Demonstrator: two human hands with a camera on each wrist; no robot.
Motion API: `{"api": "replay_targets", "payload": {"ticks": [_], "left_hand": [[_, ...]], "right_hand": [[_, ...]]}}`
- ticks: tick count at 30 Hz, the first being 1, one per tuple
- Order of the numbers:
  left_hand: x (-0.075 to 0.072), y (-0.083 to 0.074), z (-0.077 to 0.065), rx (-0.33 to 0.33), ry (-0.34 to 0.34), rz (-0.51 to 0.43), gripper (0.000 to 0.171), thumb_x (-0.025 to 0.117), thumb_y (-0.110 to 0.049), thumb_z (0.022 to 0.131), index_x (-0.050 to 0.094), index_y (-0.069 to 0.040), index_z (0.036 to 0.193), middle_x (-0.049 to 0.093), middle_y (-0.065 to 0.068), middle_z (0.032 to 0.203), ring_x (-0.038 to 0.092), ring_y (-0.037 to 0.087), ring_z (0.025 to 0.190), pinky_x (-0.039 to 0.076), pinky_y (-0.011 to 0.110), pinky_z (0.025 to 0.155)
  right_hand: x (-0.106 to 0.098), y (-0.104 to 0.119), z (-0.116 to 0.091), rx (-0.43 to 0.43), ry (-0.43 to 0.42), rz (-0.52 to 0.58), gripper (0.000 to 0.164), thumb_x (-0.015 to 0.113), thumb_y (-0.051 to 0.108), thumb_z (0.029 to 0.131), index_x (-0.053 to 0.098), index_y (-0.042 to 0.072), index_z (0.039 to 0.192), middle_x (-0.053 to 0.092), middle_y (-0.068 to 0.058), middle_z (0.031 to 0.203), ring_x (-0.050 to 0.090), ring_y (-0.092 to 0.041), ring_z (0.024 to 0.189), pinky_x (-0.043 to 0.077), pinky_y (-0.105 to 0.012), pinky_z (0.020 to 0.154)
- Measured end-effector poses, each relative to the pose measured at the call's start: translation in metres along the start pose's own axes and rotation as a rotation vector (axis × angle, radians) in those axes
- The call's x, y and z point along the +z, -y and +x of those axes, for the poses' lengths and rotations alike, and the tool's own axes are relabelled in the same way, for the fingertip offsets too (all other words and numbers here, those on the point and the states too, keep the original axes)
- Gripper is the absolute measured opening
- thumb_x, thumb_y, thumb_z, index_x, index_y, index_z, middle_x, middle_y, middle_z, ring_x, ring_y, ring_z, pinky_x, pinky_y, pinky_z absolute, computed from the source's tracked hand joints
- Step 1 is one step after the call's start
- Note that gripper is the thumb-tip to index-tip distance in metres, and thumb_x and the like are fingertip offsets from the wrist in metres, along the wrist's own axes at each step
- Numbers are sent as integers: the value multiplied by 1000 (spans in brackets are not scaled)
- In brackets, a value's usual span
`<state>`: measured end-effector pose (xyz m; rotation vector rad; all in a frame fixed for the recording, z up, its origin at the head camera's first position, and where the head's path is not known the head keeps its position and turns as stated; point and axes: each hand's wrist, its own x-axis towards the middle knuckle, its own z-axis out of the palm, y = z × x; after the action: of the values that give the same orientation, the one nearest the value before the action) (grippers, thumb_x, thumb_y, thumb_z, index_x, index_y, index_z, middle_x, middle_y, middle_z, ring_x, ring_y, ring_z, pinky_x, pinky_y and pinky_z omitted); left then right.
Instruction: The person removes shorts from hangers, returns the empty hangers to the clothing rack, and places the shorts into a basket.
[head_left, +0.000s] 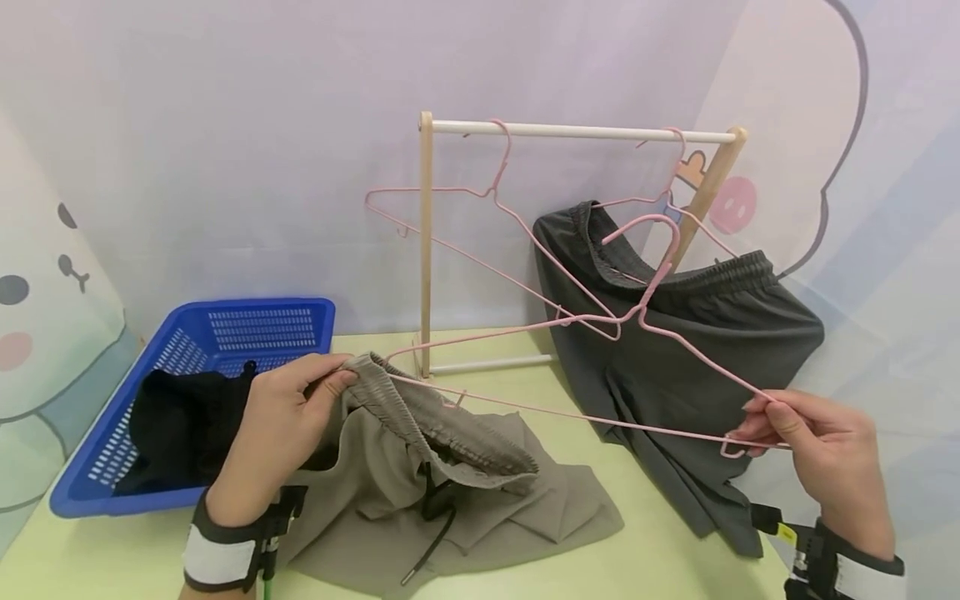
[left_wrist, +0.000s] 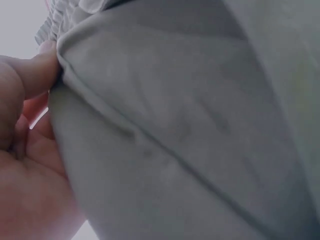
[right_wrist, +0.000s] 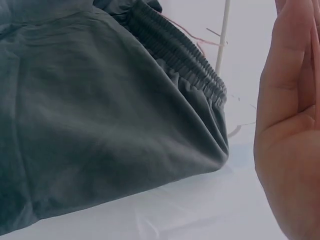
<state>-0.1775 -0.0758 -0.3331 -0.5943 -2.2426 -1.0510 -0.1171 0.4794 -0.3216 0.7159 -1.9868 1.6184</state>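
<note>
Your left hand (head_left: 283, 412) pinches the taupe waistband (head_left: 480, 443), your right hand (head_left: 828, 442) the pink hanger (head_left: 642, 309) stretching lengthwise left into the waistband.

I find the light garment (head_left: 480, 521) to be matt cloth, smooth in the body, ribbed and rougher at the waistband (head_left: 386, 408). The hanger (head_left: 643, 308) I hold looks plastic-coated, smooth, slightly glossy. Hung garment (head_left: 667, 375): matt cloth. Basket (head_left: 135, 505): perforated plastic, low sheen. Rack (head_left: 426, 292): pale wood posts, smooth rails (head_left: 585, 131). Table (head_left: 667, 554): smooth.
</note>
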Motion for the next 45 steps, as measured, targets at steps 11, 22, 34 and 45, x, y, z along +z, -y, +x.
{"api": "replay_targets", "payload": {"ticks": [11, 22, 34, 45], "left_hand": [[5, -3, 0, 0, 7, 19, 19, 75, 0, 92, 78, -3, 110, 71, 5, 87, 36, 3, 54, 35, 24, 54], [6, -3, -2, -4, 6, 21, 20, 76, -1, 91, 78, -3, 111, 72, 6, 89, 39, 3, 56, 39, 25, 56], [6, -7, -5, -26, 19, 20, 18, 77, -3, 92, 79, -5, 110, 70, 3, 85, 38, 2, 55, 38, 25, 54], [5, -8, -4, 5, 31, 0, 18, 76, -4, 93, 78, -7, 111, 74, 3, 92, 39, 1, 55, 39, 25, 54]], "right_hand": [[-11, 20, -1, 6, -237, -36, 14, 50, -23, 97, 59, -32, 104, 76, -16, 80, 76, -18, 67, 56, -22, 52], [-23, 60, 12, 139, -606, -689, 29, 52, 12, 109, 69, -10, 118, 73, 22, 86, 71, 7, 79, 49, -7, 55], [12, 70, 62, 251, -544, -723, 27, 59, 18, 106, 75, 0, 118, 71, 23, 78, 70, 7, 69, 53, -11, 57], [58, 23, 113, 181, -347, -734, 27, 58, 23, 107, 78, 5, 109, 67, 21, 71, 67, 4, 57, 53, -13, 54]]}}
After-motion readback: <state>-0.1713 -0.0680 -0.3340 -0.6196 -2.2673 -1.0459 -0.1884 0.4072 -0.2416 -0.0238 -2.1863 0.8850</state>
